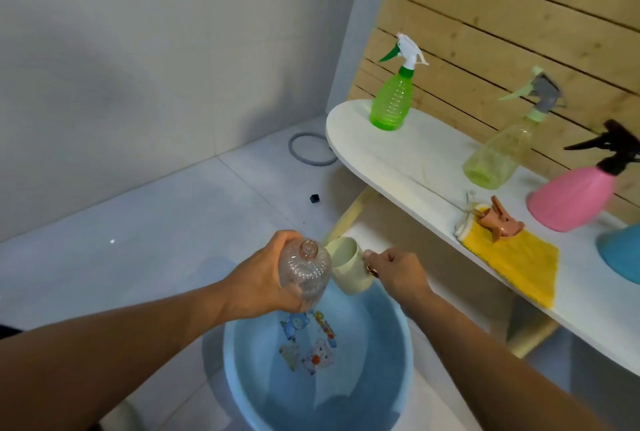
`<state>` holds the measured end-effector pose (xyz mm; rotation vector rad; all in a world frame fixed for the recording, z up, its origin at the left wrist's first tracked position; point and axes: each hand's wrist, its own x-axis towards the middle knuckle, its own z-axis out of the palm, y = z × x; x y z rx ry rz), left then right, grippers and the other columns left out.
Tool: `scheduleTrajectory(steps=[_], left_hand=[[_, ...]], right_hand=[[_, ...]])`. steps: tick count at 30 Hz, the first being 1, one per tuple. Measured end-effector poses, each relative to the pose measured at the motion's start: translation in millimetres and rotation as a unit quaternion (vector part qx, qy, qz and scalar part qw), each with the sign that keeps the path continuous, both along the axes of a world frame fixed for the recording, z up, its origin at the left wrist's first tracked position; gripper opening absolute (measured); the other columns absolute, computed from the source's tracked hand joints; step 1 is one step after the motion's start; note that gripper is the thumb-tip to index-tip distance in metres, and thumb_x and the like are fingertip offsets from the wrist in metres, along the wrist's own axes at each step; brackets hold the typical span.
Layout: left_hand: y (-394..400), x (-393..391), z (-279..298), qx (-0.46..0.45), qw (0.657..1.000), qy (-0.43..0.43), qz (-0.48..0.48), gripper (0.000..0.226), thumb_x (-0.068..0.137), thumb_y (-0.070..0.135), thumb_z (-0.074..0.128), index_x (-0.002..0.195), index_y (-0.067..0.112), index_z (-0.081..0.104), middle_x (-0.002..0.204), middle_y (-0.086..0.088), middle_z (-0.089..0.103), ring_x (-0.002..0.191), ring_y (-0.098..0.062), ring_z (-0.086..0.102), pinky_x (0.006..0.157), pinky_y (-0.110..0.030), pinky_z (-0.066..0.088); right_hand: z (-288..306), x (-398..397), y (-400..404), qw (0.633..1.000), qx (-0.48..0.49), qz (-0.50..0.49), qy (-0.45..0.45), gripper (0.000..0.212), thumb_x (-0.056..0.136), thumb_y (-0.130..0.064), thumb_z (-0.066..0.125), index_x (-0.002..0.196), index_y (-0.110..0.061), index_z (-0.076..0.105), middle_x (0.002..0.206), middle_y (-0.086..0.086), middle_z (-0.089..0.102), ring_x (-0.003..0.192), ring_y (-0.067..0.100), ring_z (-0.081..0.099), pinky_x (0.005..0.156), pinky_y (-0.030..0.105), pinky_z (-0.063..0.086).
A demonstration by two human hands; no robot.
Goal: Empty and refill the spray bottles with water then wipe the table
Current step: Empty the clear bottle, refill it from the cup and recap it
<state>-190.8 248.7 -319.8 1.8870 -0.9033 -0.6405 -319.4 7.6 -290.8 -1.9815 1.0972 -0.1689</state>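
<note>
My left hand (258, 278) grips a clear pinkish bottle (304, 274) with its spray head off, neck open and pointing up. My right hand (398, 271) holds a cream mug (348, 271) by its handle, tilted toward the bottle. Both hang over a blue basin (391, 378) of water on the floor. On the white table (398, 160) stand a green spray bottle (393, 101), a pale yellow-green one (498, 153), a pink one (575, 195) and part of a blue one (620, 254). A brown spray head (498, 219) lies on a yellow cloth (519, 261).
The table runs along a wooden slat wall (519, 15) on the right, on pale wooden legs (349, 216). A grey ring (311, 150) and a small black cube (314, 198) lie on the tiled floor. A grey wall stands to the left.
</note>
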Motion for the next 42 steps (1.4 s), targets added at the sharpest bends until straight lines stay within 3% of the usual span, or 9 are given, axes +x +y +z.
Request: scheduleTrajectory(steps=[4, 7, 12, 18, 24, 27, 34, 40, 42], left_hand=[[-2.5, 2.3, -8.6, -0.009, 1.000, -0.005, 0.023, 0.110, 0.046, 0.041, 0.098, 0.133, 0.064, 0.035, 0.126, 0.035, 0.056, 0.114, 0.005, 0.062, 0.089, -0.017, 0.055], [-2.4, 3.9, -13.6, -0.011, 0.999, -0.007, 0.037, 0.110, 0.047, 0.040, 0.100, 0.138, 0.056, 0.039, 0.129, 0.029, 0.059, 0.116, 0.002, 0.063, 0.092, -0.024, 0.056], [-3.9, 6.3, -19.5, 0.003, 0.999, -0.012, 0.053, 0.111, 0.048, 0.036, 0.100, 0.140, 0.052, 0.040, 0.129, 0.024, 0.062, 0.116, -0.002, 0.064, 0.098, -0.042, 0.059], [-5.4, 8.5, -18.3, 0.017, 0.998, -0.010, 0.059, 0.110, 0.048, 0.039, 0.100, 0.140, 0.053, 0.040, 0.128, 0.025, 0.062, 0.116, -0.005, 0.064, 0.101, -0.044, 0.056], [3.3, 10.3, -17.9, 0.031, 0.998, -0.010, 0.056, 0.109, 0.048, 0.039, 0.099, 0.138, 0.054, 0.039, 0.126, 0.027, 0.061, 0.113, -0.001, 0.064, 0.098, -0.041, 0.058], [8.1, 9.9, -14.6, 0.038, 0.998, -0.011, 0.055, 0.107, 0.047, 0.040, 0.098, 0.135, 0.056, 0.039, 0.124, 0.028, 0.062, 0.111, -0.002, 0.065, 0.097, -0.040, 0.058], [18.1, 5.7, -6.2, 0.047, 0.997, -0.021, 0.054, 0.102, 0.045, 0.041, 0.094, 0.130, 0.057, 0.039, 0.120, 0.023, 0.065, 0.110, -0.009, 0.067, 0.095, -0.043, 0.058], [28.8, -4.5, 9.2, 0.055, 0.997, -0.036, 0.045, 0.101, 0.044, 0.047, 0.092, 0.128, 0.055, 0.038, 0.120, 0.021, 0.065, 0.106, -0.008, 0.067, 0.092, -0.038, 0.057], [29.8, -6.0, 13.8, 0.055, 0.997, -0.036, 0.042, 0.103, 0.043, 0.048, 0.092, 0.131, 0.051, 0.039, 0.121, 0.018, 0.065, 0.107, -0.010, 0.067, 0.092, -0.039, 0.057]], right_hand=[[-56.2, -0.4, -3.0, 0.989, -0.003, 0.079, 0.124, 0.039, 0.094, -0.030, 0.064, 0.059, -0.018, 0.052, 0.066, 0.004, 0.054, 0.066, 0.022, 0.051, 0.064, 0.031, 0.040], [-91.1, -11.2, 0.1, 0.969, -0.089, 0.132, 0.188, 0.040, 0.098, -0.025, 0.057, 0.059, -0.018, 0.047, 0.069, 0.003, 0.053, 0.072, 0.023, 0.054, 0.064, 0.030, 0.034], [-129.7, -21.9, 6.4, 0.920, -0.155, 0.229, 0.279, 0.027, 0.103, -0.024, 0.048, 0.107, -0.011, 0.072, 0.116, 0.009, 0.071, 0.111, 0.025, 0.065, 0.085, 0.030, 0.045], [-154.2, -14.7, 18.6, 0.904, -0.131, 0.264, 0.310, 0.029, 0.103, -0.024, 0.051, 0.125, -0.015, 0.068, 0.125, 0.008, 0.068, 0.117, 0.026, 0.064, 0.096, 0.030, 0.049], [-145.7, -7.3, 19.2, 0.963, -0.057, 0.156, 0.213, 0.022, 0.100, -0.019, 0.055, 0.089, -0.012, 0.074, 0.094, 0.010, 0.069, 0.091, 0.025, 0.065, 0.075, 0.028, 0.042], [-132.9, -6.9, 9.9, 0.989, 0.019, 0.067, 0.134, 0.038, 0.097, -0.022, 0.062, 0.060, -0.017, 0.053, 0.065, 0.004, 0.053, 0.066, 0.021, 0.050, 0.062, 0.031, 0.039], [-69.0, -5.0, 15.8, 0.988, 0.144, -0.047, -0.032, 0.027, 0.079, -0.027, 0.077, 0.068, -0.016, 0.055, 0.061, 0.004, 0.043, 0.050, 0.016, 0.032, 0.054, 0.032, 0.030], [21.2, -7.8, 20.5, 0.984, 0.122, -0.027, -0.124, 0.030, 0.080, -0.035, 0.083, 0.071, -0.013, 0.064, 0.071, 0.018, 0.064, 0.065, 0.020, 0.048, 0.055, 0.031, 0.035], [49.2, -9.2, 24.1, 0.985, 0.101, -0.021, -0.141, 0.031, 0.079, -0.036, 0.084, 0.070, -0.016, 0.063, 0.069, 0.008, 0.066, 0.065, 0.019, 0.050, 0.055, 0.029, 0.038]])
